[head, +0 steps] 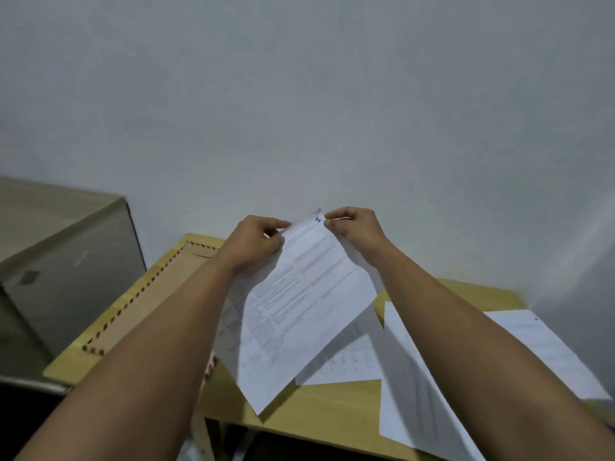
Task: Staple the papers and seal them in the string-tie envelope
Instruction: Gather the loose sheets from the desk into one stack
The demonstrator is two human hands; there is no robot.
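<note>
Both hands pinch the top corner of a set of printed papers (pixel 299 294), held up above the wooden table (pixel 332 407). The left hand (pixel 256 244) closes on the edge at 10 o'clock of that corner, the right hand (pixel 352 227) at 2 o'clock, and the sheets hang down toward 7 o'clock below the grip. The envelope (pixel 156 287), brown with a red-striped border, lies flat at 9 o'clock, its near part hidden under the left forearm. Loose sheets (pixel 412 377) lie at 4 o'clock, partly covered by the right forearm. The print is too blurred to read
</note>
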